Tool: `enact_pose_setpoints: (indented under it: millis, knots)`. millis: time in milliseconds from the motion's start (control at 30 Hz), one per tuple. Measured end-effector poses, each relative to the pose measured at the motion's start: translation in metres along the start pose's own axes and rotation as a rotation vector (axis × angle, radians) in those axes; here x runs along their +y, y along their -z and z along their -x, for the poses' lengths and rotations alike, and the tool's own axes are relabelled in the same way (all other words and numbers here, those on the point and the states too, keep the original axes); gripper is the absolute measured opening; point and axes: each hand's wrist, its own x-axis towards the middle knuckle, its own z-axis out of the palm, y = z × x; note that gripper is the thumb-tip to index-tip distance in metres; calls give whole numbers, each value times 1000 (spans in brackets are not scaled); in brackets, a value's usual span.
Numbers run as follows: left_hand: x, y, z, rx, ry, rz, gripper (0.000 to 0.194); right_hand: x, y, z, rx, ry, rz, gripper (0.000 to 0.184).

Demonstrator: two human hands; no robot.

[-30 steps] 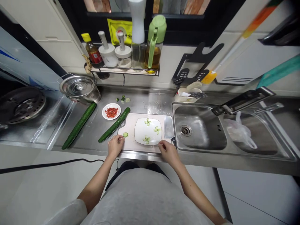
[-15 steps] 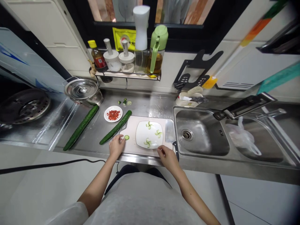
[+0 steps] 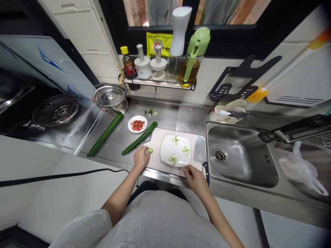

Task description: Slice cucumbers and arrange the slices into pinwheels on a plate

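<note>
We look down on a steel worktop [image 3: 108, 153], where our left hand [image 3: 141, 157] meets a round cucumber slice [image 3: 150, 151] on the left part of a cutting board [image 3: 155, 163]. The slice lies just off the fingertips, to their right, far nearer this hand than the other; being round, it shows no clear long axis. The left grip is narrow, though we cannot tell whether it pinches the slice or merely touches it. Right of the slice sits a white plate [image 3: 167, 144] bearing three green pinwheel garnishes [image 3: 172, 159]. At its near right corner is our right hand [image 3: 197, 177], thumb and forefinger close together; whether they hold anything, we cannot tell. A knife [image 3: 199, 148] lies beyond the plate's right edge.
</note>
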Motion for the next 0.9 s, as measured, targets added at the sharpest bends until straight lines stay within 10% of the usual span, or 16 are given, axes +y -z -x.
enact_pose_setpoints:
  millis: [467,667,900]
  knots:
    - [2,4,-7,4,24,359,9,-6,0,0,-13,31,-26,30]
    - [26,23,-6,-251,72,1081,28,-29,-4,-17,56,68,-237,26]
    - [71,48,17,-533,-159,1124,39,-57,-12,-50,42,194,-418,16]
